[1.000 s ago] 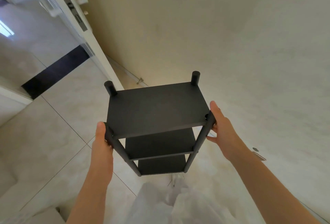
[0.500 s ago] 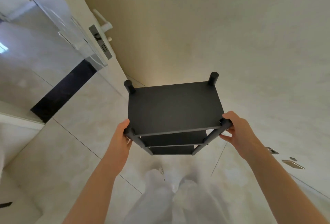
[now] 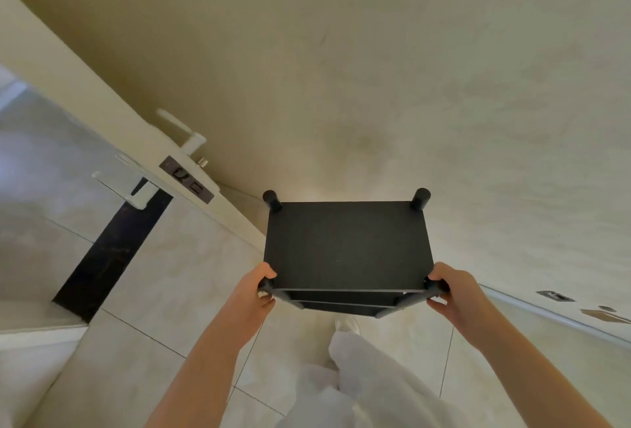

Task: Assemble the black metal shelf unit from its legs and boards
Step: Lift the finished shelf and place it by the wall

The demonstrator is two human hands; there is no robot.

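The black shelf unit (image 3: 346,245) stands upright in front of me, seen from above, close to a beige wall. Its top board fills the middle of the view and two lower boards show beneath its near edge. Two round leg tops rise at the far corners. My left hand (image 3: 261,291) grips the near left leg at the top corner. My right hand (image 3: 449,292) grips the near right leg. Whether the feet touch the floor is hidden.
An open white door (image 3: 102,110) with a lever handle (image 3: 182,132) and a dark lock plate stands to the left. A black floor strip (image 3: 112,250) lies beyond it. Beige tiles (image 3: 164,294) cover the floor. My white trousers and a shoe (image 3: 346,325) are below the shelf. Wall sockets (image 3: 555,295) sit low at right.
The shelf unit has moved right and towards the wall with both hands on it. Less of the lower boards shows now. The door has swung further into view.
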